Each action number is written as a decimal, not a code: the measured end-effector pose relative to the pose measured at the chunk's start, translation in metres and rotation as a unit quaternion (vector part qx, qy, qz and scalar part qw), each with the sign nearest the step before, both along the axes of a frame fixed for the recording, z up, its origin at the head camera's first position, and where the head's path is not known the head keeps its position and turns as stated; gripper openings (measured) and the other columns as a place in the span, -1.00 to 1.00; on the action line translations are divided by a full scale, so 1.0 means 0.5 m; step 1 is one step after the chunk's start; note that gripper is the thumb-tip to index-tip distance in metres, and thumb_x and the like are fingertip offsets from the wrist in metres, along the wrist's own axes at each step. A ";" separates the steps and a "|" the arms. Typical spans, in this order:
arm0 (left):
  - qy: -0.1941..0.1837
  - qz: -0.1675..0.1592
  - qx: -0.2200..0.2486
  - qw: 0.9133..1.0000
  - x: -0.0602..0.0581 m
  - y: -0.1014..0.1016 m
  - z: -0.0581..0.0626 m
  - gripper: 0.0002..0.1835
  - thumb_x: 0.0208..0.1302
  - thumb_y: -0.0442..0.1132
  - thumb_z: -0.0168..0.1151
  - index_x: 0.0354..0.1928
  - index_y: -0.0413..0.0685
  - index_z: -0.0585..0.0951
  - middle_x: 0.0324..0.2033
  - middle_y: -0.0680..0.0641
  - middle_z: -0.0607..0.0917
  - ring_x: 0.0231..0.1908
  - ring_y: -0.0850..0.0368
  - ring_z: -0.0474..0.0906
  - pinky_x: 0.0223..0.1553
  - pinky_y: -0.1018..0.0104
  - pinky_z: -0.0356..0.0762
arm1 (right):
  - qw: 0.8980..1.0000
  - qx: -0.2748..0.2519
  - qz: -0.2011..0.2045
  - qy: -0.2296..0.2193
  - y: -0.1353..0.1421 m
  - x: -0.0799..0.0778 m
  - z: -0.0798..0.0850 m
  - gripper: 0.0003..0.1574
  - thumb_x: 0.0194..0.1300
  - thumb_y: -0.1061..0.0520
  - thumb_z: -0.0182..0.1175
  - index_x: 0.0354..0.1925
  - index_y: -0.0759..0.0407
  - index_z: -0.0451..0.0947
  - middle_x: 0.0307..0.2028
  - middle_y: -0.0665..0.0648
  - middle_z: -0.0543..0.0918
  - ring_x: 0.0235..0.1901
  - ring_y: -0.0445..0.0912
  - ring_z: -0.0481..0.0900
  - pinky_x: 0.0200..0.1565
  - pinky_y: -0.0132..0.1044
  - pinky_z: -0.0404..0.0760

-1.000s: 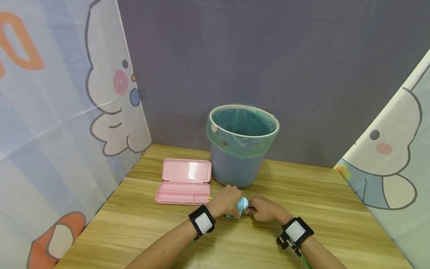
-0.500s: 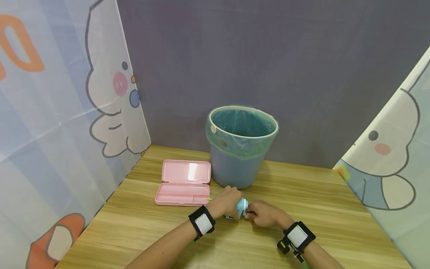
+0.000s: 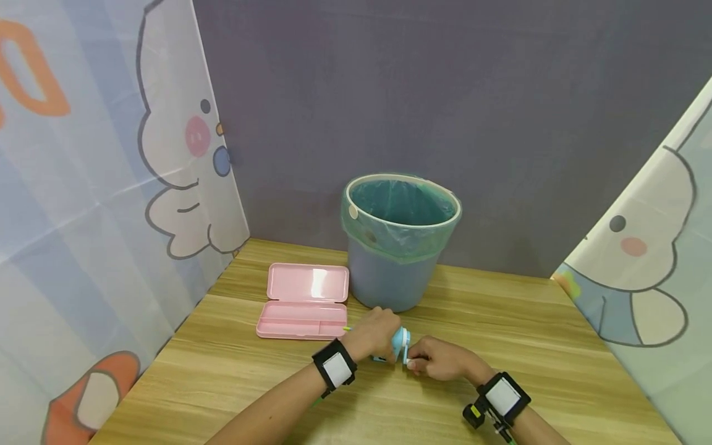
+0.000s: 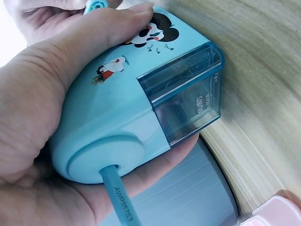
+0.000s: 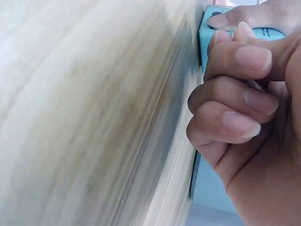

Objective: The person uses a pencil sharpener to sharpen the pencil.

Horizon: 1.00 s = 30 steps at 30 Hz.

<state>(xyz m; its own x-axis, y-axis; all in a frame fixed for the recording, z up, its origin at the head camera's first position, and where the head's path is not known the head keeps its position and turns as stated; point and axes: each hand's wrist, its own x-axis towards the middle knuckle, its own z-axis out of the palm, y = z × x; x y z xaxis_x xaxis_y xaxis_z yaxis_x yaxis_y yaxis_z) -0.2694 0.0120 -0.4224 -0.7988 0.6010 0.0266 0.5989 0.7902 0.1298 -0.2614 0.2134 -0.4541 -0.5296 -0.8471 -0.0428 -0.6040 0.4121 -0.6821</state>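
My left hand [image 3: 377, 334] grips a light blue crank pencil sharpener [image 4: 103, 117] with cartoon stickers on top. A blue pencil [image 4: 120, 195] sticks into its front hole, and the clear shavings drawer [image 4: 188, 101] shows on its side. In the head view, the pencil's yellow-green end [image 3: 347, 329] pokes out left of the hand. On the sharpener's far side, my right hand [image 3: 445, 358] pinches the end of the crank handle [image 3: 405, 353]. Curled fingers hide most of the crank knob in the right wrist view.
An open pink pencil case [image 3: 303, 312] lies on the wooden table [image 3: 500, 309], left of the hands. Right behind the sharpener stands a grey-blue bin [image 3: 389, 278] with a green liner bag. Cloth walls border the table at the back and sides.
My right hand has moved slightly down and toward me with the crank, whose arm now shows pointing downward. The left hand and sharpener stay in place.
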 end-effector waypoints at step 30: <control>0.009 0.006 0.012 1.000 -0.001 -0.003 -0.002 -0.61 -0.38 -0.05 0.65 -0.61 0.10 0.55 -0.64 0.18 0.48 -0.60 0.26 0.40 -0.57 0.42 0.37 | 0.992 -0.078 0.057 -0.086 0.009 0.002 0.032 -0.57 0.53 0.20 -0.04 -0.55 0.18 0.33 -0.68 -0.01 0.22 -0.70 -0.32 0.10 -0.58 -0.48 0.20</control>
<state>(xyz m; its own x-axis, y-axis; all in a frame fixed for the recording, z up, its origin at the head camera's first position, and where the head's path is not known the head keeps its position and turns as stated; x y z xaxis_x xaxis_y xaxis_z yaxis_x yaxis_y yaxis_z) -0.2700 0.0107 -0.4236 -0.8053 0.5904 0.0552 0.5917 0.7942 0.1384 -0.2603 0.2180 -0.4382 -0.4269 -0.9042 0.0129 -0.5101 0.2291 -0.8290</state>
